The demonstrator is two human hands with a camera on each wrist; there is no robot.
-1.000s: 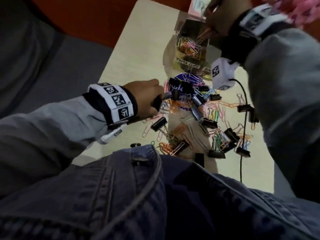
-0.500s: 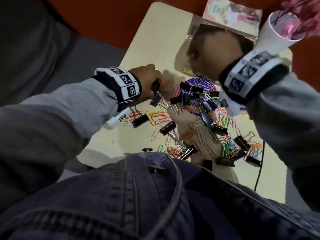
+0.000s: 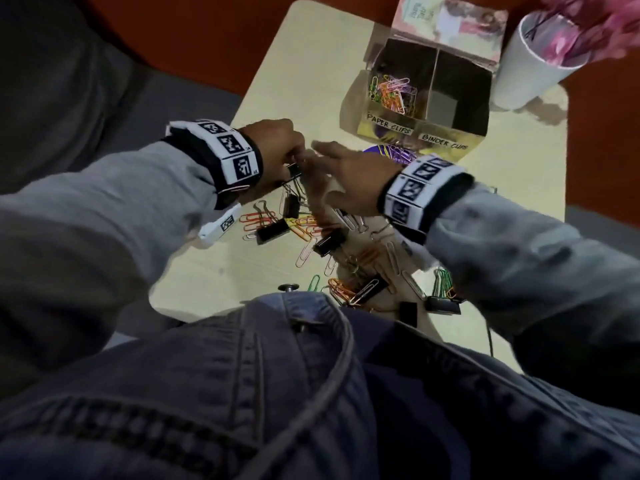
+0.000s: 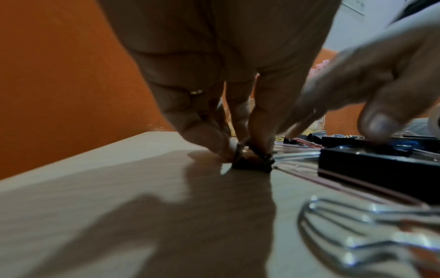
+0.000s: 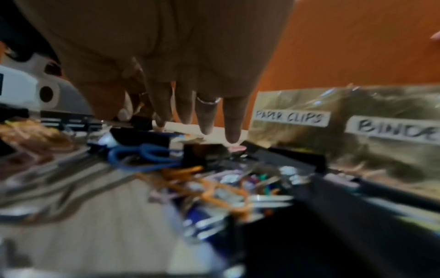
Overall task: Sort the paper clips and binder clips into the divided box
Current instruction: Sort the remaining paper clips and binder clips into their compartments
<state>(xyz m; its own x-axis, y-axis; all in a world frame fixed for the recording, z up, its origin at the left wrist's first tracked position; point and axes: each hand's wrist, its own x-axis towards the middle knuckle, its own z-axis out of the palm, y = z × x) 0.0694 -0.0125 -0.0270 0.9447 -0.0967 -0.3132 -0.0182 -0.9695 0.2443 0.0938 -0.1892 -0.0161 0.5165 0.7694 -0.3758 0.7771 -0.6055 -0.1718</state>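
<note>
The box (image 3: pixel 420 129) carries two handwritten white labels on its front wall: "PAPER CLIPS" (image 3: pixel 388 123) under the left compartment and "BINDER CLIPS" (image 3: pixel 444 143) under the right. The right wrist view shows "PAPER CLIPS" whole and "BINDE" cut off. The wristbands (image 3: pixel 228 150) bear square black-and-white code markers, not readable.

head: high, looking down over the tabletop (image 3: pixel 277 98) toward its far edge | left wrist: just above the tabletop, close behind the fingers (image 4: pixel 238 116) | right wrist: low, facing the divided box (image 5: pixel 357 116) | shared: clip pile (image 3: pixel 311 233)
</note>
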